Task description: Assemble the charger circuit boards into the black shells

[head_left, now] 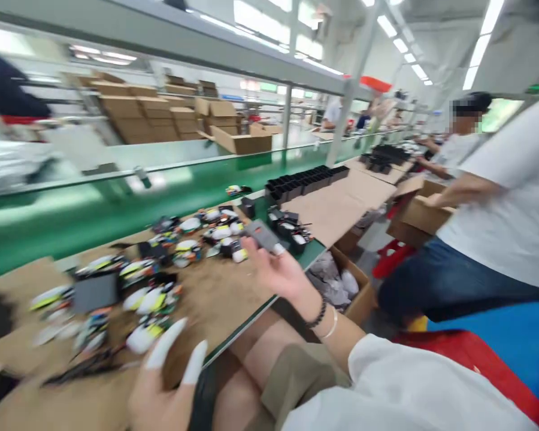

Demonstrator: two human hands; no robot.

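One grey box [260,234] in right hand [286,274].

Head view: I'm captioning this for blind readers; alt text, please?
A person's right hand holds a gray rectangular piece above a workbench strewn with white, yellow and black parts; the left hand, wearing white finger cots, is open.

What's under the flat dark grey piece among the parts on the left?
Small mixed parts show around the grey piece, over a brown sheet. Whatever lies directly beneath it is covered; I can't tell what it rests on.
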